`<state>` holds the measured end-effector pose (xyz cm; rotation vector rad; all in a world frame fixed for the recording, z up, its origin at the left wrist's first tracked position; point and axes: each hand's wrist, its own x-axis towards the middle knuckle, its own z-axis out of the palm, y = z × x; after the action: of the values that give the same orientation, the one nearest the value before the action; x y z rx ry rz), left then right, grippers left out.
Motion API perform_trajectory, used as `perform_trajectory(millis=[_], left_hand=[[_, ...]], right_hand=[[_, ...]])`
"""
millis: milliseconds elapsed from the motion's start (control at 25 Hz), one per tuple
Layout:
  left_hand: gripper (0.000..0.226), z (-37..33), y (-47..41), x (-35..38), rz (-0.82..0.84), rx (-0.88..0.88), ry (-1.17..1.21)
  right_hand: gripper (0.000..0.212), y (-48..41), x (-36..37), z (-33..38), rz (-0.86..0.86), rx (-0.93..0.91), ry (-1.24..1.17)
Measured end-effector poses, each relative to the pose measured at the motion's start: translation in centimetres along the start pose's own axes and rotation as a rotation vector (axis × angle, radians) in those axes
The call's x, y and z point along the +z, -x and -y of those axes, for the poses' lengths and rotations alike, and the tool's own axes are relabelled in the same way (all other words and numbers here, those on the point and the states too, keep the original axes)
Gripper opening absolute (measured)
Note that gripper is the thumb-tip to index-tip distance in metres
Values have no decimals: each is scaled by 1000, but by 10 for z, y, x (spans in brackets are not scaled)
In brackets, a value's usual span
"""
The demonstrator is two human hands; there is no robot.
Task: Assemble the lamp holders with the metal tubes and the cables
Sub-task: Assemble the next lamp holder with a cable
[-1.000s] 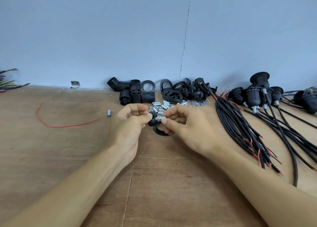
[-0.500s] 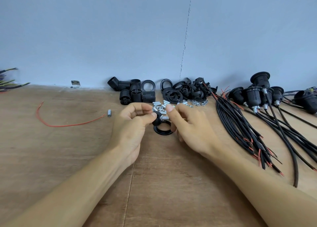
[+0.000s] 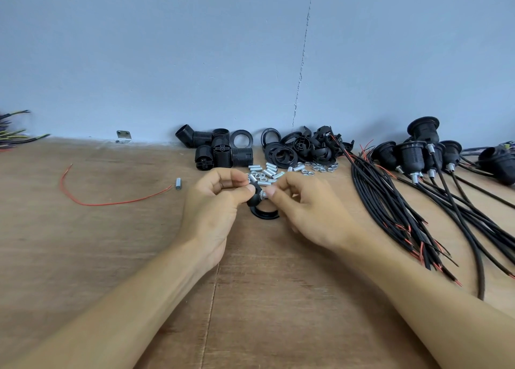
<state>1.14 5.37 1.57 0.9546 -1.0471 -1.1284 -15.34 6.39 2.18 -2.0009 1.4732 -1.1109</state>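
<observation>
- Now: step in hand looks like screwing a metal tube [image 3: 262,193] into a black lamp holder cap [image 3: 253,198]. Both are held just above the bench [image 3: 111,257], over a loose black ring [image 3: 263,217].
- Left hand [image 3: 214,201]: thumb + fingers curled round the cap, gripping it.
- Right hand [image 3: 301,210]: thumb + forefinger pinch the tube end, other fingers loosely curled.
- Next, prob.: twist tube w/ right hand, cap kept steady + axis straight so the thread doesn't cross. Then feed a cable [image 3: 376,204] thru.
</observation>
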Motion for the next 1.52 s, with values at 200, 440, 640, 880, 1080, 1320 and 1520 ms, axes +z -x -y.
perform_trajectory(millis=[200, 440, 640, 880, 1080, 1320, 1520], left_hand=[[37, 0, 1, 2, -9, 14, -8], [34, 1, 1, -1, 10, 30, -18], [31, -1, 5, 1, 38, 133, -109], [38, -5, 14, 8, 98, 287, -241], [27, -5, 6, 2, 10, 44, -69], [30, -6, 11, 4, 51, 88, -115], [35, -10, 15, 5, 135, 393, -319]], right_hand=[[39, 2, -3, 1, -25, 27, -44], [23, 3, 0, 4, 48, 4, 16], [46, 0, 1, 8, 25, 45, 52], [52, -1, 3, 4, 2, 230, -162], [27, 4, 0, -4, -71, -142, 153], [37, 3, 4, -3, -34, -155, 329], [47, -3, 5, 3, -15, 59, 94]])
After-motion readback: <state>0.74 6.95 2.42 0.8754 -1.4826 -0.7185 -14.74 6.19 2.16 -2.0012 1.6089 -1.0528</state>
